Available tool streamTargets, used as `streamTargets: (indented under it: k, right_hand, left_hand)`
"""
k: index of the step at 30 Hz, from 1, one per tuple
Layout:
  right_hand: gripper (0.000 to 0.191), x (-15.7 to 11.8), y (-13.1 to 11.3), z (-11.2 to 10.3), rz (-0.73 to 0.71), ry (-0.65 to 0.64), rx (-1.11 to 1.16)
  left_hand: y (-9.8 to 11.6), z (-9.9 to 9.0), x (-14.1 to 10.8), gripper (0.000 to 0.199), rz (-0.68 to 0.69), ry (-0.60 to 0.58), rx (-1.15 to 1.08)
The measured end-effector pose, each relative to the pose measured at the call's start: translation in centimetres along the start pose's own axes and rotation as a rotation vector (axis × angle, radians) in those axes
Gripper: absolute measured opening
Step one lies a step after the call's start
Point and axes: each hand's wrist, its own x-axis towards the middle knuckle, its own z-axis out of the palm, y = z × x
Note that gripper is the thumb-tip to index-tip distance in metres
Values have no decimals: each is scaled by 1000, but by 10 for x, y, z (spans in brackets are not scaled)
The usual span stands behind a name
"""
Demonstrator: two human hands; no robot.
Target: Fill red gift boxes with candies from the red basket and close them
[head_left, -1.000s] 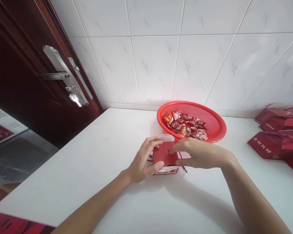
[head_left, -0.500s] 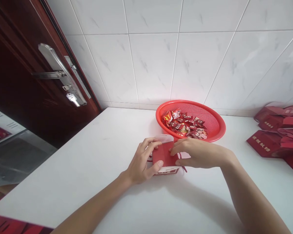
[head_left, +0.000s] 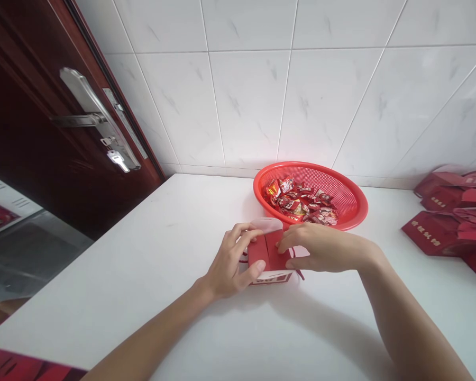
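A small red paper gift box (head_left: 257, 251) stands on the white table, with white showing on its raised end flaps. Two red flaps lie across its top, and a thin dark gap runs between them. My left hand (head_left: 236, 262) grips the box from the left, fingertips on the left flap and thumb at the near edge. From the right, my right hand (head_left: 313, 247) bends its fingers onto the right flap, thumb at the box's side. Dark red cord (head_left: 300, 274) sticks out on both sides. What lies under the flaps is hidden.
Just behind the box, a red plastic basket (head_left: 347, 206) holds many wrapped candies (head_left: 297, 203). Several folded red boxes (head_left: 428, 233) are piled at the right. White tiles back the white table (head_left: 154, 254); a dark door (head_left: 35, 106) with keys stands at left.
The gap between the two top flaps has become visible as a dark line. Both hands stay at nearly the same spots on the box.
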Motion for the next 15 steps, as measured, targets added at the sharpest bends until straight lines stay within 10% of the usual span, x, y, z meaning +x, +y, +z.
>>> streamTargets:
  k: [15]
  right_hand:
    - [9, -1, 2, 0, -9, 7, -14]
  left_hand:
    - [1, 1, 0, 40, 0, -3, 5]
